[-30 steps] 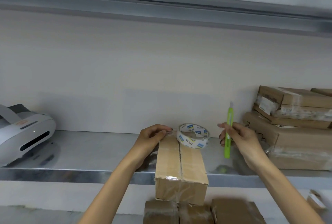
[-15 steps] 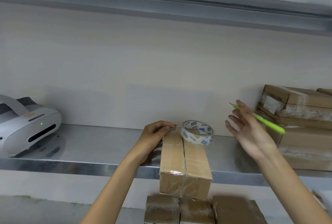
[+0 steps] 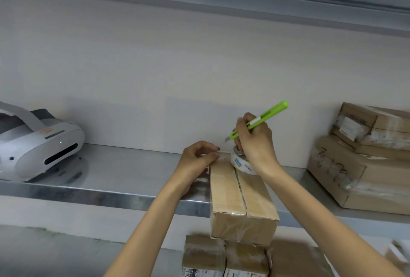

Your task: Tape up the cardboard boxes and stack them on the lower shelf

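The right hand [image 3: 255, 141] has swung back over the tape roll [image 3: 240, 164], fingers clamped on the green cutter [image 3: 261, 120], blade aimed to cut the strip. The left hand [image 3: 196, 158] pinches the tape end [image 3: 218, 156] onto the box [image 3: 239, 199], which lies across the shelf [image 3: 111, 194] edge.

Print on the tape roll [image 3: 243, 164] unreadable
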Available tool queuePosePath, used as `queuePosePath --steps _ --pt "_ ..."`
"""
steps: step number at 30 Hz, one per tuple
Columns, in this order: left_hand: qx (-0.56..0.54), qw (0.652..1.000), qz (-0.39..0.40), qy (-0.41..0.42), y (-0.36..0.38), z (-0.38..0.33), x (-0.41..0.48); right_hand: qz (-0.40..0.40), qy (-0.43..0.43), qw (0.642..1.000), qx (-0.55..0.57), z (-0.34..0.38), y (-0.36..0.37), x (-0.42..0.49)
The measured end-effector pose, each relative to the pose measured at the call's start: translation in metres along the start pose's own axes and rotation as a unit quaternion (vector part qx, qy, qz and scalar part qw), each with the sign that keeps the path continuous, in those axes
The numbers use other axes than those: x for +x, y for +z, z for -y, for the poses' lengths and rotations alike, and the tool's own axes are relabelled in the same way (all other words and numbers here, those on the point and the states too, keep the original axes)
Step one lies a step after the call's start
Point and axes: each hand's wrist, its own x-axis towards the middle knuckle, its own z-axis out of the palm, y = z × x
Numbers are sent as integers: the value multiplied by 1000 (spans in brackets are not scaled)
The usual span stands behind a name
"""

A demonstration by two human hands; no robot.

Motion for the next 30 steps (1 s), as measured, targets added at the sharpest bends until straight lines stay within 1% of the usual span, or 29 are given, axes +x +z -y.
queuePosePath --steps 3,8,13,22,30 --pt "8 1000 -4 3 1 -1 0 29 -9 999 -18 -4 1 -4" --pt "1 1000 5 10 2 0 0 109 -31 987 -113 0 6 -5" --pt "1 1000 0 20 2 2 -1 143 -49 975 -165 -3 8 -6" --pt "-4 999 -13 47 1 11 -2 169 -65 964 -196 -3 12 -5" --pt "28 996 -28 75 1 12 0 159 -47 963 -214 0 15 -5"
